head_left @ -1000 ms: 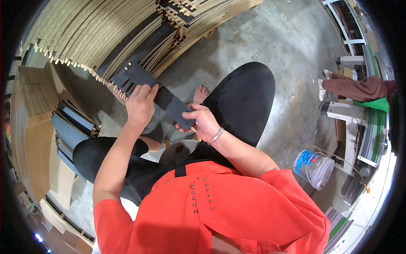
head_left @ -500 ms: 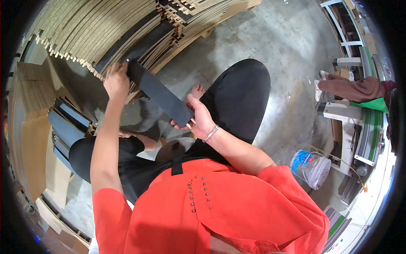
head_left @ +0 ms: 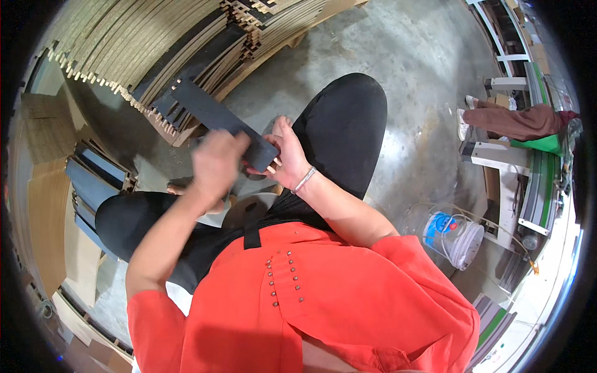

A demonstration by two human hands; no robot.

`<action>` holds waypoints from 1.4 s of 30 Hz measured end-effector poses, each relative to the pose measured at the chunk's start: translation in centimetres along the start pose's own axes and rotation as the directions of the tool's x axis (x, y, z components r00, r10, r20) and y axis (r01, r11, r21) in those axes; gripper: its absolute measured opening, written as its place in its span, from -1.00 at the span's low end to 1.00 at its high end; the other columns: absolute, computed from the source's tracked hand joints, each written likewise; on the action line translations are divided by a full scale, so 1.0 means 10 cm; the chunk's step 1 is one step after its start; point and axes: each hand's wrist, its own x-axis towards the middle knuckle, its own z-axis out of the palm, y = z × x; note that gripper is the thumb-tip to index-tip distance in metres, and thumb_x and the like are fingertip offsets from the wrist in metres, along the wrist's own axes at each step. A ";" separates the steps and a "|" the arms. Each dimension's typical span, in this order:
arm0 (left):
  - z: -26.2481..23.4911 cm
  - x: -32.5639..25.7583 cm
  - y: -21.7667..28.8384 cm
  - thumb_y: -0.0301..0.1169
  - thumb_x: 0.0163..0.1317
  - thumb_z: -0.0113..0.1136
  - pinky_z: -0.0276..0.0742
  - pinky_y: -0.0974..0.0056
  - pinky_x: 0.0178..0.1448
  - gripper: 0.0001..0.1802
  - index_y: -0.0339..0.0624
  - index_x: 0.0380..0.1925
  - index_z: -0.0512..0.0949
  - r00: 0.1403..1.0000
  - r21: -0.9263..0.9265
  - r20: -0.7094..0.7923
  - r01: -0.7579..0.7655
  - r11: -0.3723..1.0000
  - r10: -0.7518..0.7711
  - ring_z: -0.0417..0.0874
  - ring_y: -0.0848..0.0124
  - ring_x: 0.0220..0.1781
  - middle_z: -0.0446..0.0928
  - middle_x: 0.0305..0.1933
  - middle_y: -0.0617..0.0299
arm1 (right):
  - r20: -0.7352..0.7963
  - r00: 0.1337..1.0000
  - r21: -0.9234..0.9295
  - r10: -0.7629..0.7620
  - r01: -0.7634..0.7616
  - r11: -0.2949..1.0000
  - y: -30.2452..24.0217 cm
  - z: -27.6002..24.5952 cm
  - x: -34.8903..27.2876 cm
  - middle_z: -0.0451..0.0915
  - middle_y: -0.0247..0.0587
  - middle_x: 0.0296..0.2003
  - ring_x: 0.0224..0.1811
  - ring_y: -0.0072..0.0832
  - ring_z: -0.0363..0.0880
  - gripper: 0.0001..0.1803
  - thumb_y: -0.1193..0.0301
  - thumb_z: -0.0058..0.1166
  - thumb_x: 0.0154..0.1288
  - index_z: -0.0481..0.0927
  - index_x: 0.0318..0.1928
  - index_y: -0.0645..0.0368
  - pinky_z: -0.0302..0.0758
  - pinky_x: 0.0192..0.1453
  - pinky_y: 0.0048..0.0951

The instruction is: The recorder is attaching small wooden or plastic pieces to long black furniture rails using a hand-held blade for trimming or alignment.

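Observation:
A narrow dark grey board (head_left: pixel 210 112) slants across in front of me, its far end toward the stacked panels. My right hand (head_left: pixel 292 155) is closed around its near end, thumb up along the side and fingers beneath. Short pale wooden dowels (head_left: pixel 273 165) stick out of that end beside my palm. Smeared by motion, my left hand (head_left: pixel 217 160) is at the board's left side, close to the near end. Its fingers cannot be made out, nor whether it touches the board.
Stacked panels (head_left: pixel 143 37) with dowels along their edges fill the far left. More dark boards (head_left: pixel 93 183) lie beside my left knee, near brown sheets (head_left: pixel 46 217). A white bucket (head_left: pixel 463 245) stands at right. Beyond it, another person's legs (head_left: pixel 510 118) show by a machine frame (head_left: pixel 500 156).
My left hand has left the board's far end and come back toward the near end. My right hand still holds the board, which has shifted slightly left and away.

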 end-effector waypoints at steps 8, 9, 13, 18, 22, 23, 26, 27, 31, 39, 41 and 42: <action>-0.70 -0.65 0.08 -0.66 -0.05 0.26 0.39 0.23 -0.44 -0.79 -0.25 -0.34 0.64 0.889 -0.378 -0.131 0.364 0.851 -0.438 0.48 0.23 -0.50 0.43 -0.52 0.13 | 0.152 0.962 -0.328 -0.228 0.267 0.906 0.07 0.39 -0.26 0.60 -0.11 -0.15 -0.24 -0.39 0.63 -0.61 0.62 0.12 0.16 0.49 0.05 0.43 0.58 -0.18 -0.43; -0.79 -0.62 0.02 -0.66 -0.03 0.26 0.39 0.25 -0.43 -0.79 -0.27 -0.33 0.64 0.865 -0.371 -0.228 0.348 0.861 -0.448 0.48 0.24 -0.50 0.43 -0.52 0.14 | 0.188 0.969 -0.273 -0.160 0.208 0.939 0.04 0.35 -0.25 0.61 -0.09 -0.14 -0.20 -0.39 0.63 -0.58 0.66 0.10 0.14 0.48 0.06 0.47 0.57 -0.10 -0.44; -1.17 -0.74 0.01 -0.66 0.05 0.27 0.36 0.35 -0.41 -0.80 -0.31 -0.28 0.64 0.679 -0.443 -0.444 0.401 0.802 -0.585 0.47 0.37 -0.49 0.46 -0.48 0.17 | 0.300 0.946 -0.520 -0.123 0.271 0.810 0.18 0.89 -0.19 0.64 -0.18 -0.27 -0.29 -0.48 0.60 -0.71 0.61 0.08 0.15 0.57 -0.07 0.40 0.50 -0.23 -0.52; -1.36 -0.89 -0.06 -0.64 0.11 0.27 0.30 0.42 -0.38 -0.83 -0.39 -0.26 0.63 0.531 -0.426 -0.662 0.314 0.848 -0.529 0.43 0.49 -0.45 0.47 -0.46 0.21 | 0.483 0.876 -0.671 -0.010 0.378 0.639 0.81 1.97 0.85 0.58 -0.25 -0.45 -0.47 -0.54 0.46 -0.85 0.57 0.17 0.07 0.60 -0.32 0.40 0.38 -0.37 -0.47; -1.50 -1.07 -0.16 -0.66 0.10 0.26 0.30 0.42 -0.37 -0.85 -0.40 -0.28 0.62 0.356 -0.508 -0.725 0.302 0.807 -0.590 0.42 0.49 -0.46 0.48 -0.46 0.21 | 0.560 0.825 -0.648 -0.082 0.497 0.577 1.54 2.81 1.02 0.49 -0.28 -0.57 -0.51 -0.56 0.35 -0.88 0.54 0.18 0.04 0.54 -0.53 0.36 0.30 -0.42 -0.40; -1.54 -1.13 -0.16 -0.67 0.11 0.24 0.32 0.43 -0.35 -0.87 -0.41 -0.29 0.61 0.310 -0.532 -0.724 0.318 0.785 -0.616 0.41 0.50 -0.45 0.48 -0.46 0.23 | 0.524 0.845 -0.643 -0.107 0.474 0.601 1.70 2.97 0.96 0.45 -0.30 -0.60 -0.52 -0.57 0.32 -0.85 0.53 0.17 0.02 0.51 -0.59 0.34 0.27 -0.43 -0.39; -1.62 -1.11 -0.17 -0.66 0.12 0.24 0.33 0.43 -0.33 -0.88 -0.42 -0.30 0.61 0.288 -0.551 -0.714 0.332 0.766 -0.638 0.41 0.51 -0.45 0.48 -0.46 0.23 | 0.643 0.736 -0.537 -0.214 0.632 0.559 1.97 3.07 1.26 0.54 -0.35 -0.52 -0.48 -0.61 0.36 -0.89 0.54 0.19 0.08 0.59 -0.49 0.36 0.30 -0.38 -0.45; -1.66 -1.20 -0.17 -0.65 0.13 0.24 0.33 0.44 -0.33 -0.88 -0.42 -0.30 0.61 0.282 -0.527 -0.727 0.354 0.773 -0.625 0.41 0.52 -0.44 0.47 -0.46 0.23 | 0.625 0.761 -0.546 -0.174 0.585 0.600 2.08 3.11 1.11 0.55 -0.36 -0.51 -0.46 -0.62 0.37 -0.89 0.54 0.17 0.08 0.61 -0.45 0.39 0.31 -0.36 -0.48; -1.79 -1.31 -0.14 -0.66 0.13 0.22 0.31 0.46 -0.34 -0.90 -0.44 -0.33 0.60 0.193 -0.575 -0.735 0.333 0.748 -0.650 0.41 0.52 -0.44 0.45 -0.46 0.24 | 0.703 0.704 -0.514 -0.104 0.603 0.610 2.30 3.12 0.90 0.62 -0.24 -0.46 -0.43 -0.57 0.46 -0.78 0.51 0.14 0.06 0.63 -0.28 0.41 0.42 -0.31 -0.48; -1.80 -1.29 -0.06 -0.63 0.14 0.22 0.27 0.45 -0.33 -0.92 -0.42 -0.34 0.60 0.184 -0.599 -0.719 0.327 0.731 -0.670 0.41 0.51 -0.40 0.44 -0.45 0.27 | 0.633 0.759 -0.655 0.155 0.418 0.630 2.67 3.32 1.34 0.43 -0.37 -0.61 -0.67 -0.62 0.34 -0.79 0.34 0.13 0.28 0.58 -0.44 0.21 0.26 -0.66 -0.48; -1.76 -1.18 -0.05 -0.60 0.17 0.23 0.26 0.48 -0.31 -0.92 -0.40 -0.33 0.61 0.206 -0.641 -0.699 0.246 0.727 -0.685 0.40 0.54 -0.39 0.43 -0.43 0.29 | 0.691 0.701 -0.687 0.178 0.559 0.464 2.51 3.16 1.54 0.46 -0.38 -0.60 -0.64 -0.63 0.38 -0.78 0.32 0.11 0.29 0.58 -0.44 0.20 0.29 -0.64 -0.48; -1.76 -1.19 -0.03 -0.60 0.17 0.23 0.26 0.48 -0.31 -0.92 -0.40 -0.33 0.61 0.220 -0.630 -0.704 0.244 0.737 -0.675 0.40 0.54 -0.39 0.43 -0.43 0.29 | 0.725 0.670 -0.675 0.162 0.644 0.360 2.46 3.07 1.53 0.48 -0.39 -0.60 -0.62 -0.64 0.40 -0.78 0.33 0.11 0.29 0.58 -0.44 0.20 0.30 -0.63 -0.49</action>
